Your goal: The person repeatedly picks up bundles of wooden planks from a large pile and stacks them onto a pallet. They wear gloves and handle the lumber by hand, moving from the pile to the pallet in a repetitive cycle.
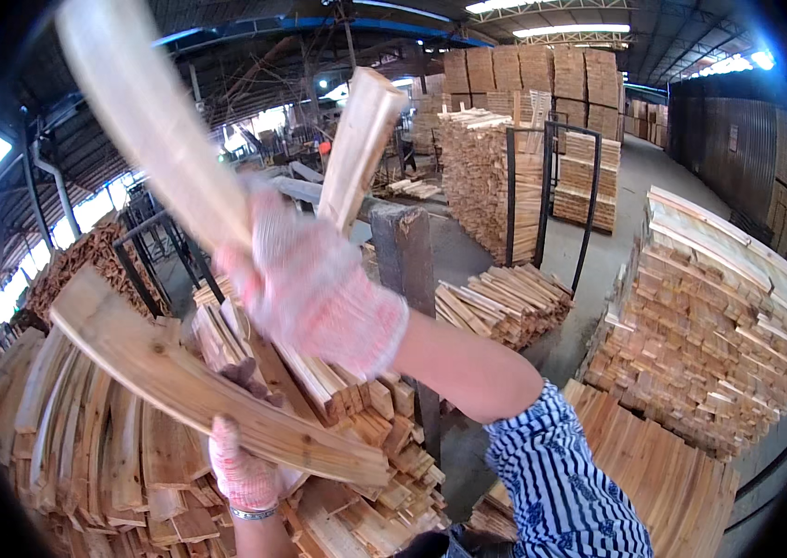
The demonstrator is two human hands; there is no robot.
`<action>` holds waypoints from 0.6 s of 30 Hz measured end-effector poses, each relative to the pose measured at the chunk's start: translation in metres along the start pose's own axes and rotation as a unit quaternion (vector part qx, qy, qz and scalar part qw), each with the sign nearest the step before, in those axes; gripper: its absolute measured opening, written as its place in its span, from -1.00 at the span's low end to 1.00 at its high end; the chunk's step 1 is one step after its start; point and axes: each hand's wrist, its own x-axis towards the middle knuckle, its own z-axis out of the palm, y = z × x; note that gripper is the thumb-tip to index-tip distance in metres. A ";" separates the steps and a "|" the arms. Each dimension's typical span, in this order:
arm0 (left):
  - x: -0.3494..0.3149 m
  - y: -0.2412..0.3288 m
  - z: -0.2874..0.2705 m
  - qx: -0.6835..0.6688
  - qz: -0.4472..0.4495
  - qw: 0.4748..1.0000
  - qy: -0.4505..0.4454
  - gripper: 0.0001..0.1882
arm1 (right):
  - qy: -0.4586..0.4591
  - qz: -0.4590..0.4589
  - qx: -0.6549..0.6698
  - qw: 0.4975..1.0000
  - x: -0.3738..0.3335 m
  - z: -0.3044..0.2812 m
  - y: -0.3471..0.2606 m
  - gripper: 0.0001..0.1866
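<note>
My left hand (243, 472), in a pinkish-white knit glove, grips a wooden board (198, 386) from below, its thumb on the near face. The board slants down to the right over the stacked wood. Dark finger-like shapes (252, 379) show at its upper edge. My right hand (324, 288), in a matching glove and blurred by motion, closes round the lower end of another wooden board (147, 112) that points up and left. Just behind that hand a shorter wooden piece (363, 139) stands tilted; whether the hand touches it is hidden.
Loose boards (96, 437) lie heaped at the left and below my hands. A dark post (403, 270) stands beyond my right forearm. At the right are a tall board stack (709, 325) and a lower pile (654, 465). Black metal frames (547, 195) and more stacks rise farther back.
</note>
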 end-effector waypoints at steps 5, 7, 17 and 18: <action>-0.015 0.008 0.002 -0.056 0.020 0.997 -0.040 0.09 | -0.286 0.028 0.003 0.958 -0.098 0.030 -0.030 -0.33; -0.014 0.004 -0.007 -0.057 -0.049 0.995 0.059 -0.08 | -0.317 -0.063 -0.032 0.946 -0.122 0.040 -0.024 -0.32; -0.030 -0.013 -0.001 -0.108 -0.061 0.991 0.053 -0.20 | -0.490 -0.186 -0.543 0.656 0.043 0.064 0.089 -0.61; -0.030 -0.018 0.001 -0.121 -0.063 0.990 0.036 -0.20 | -0.501 -0.144 -0.605 0.602 0.043 0.095 0.146 -0.56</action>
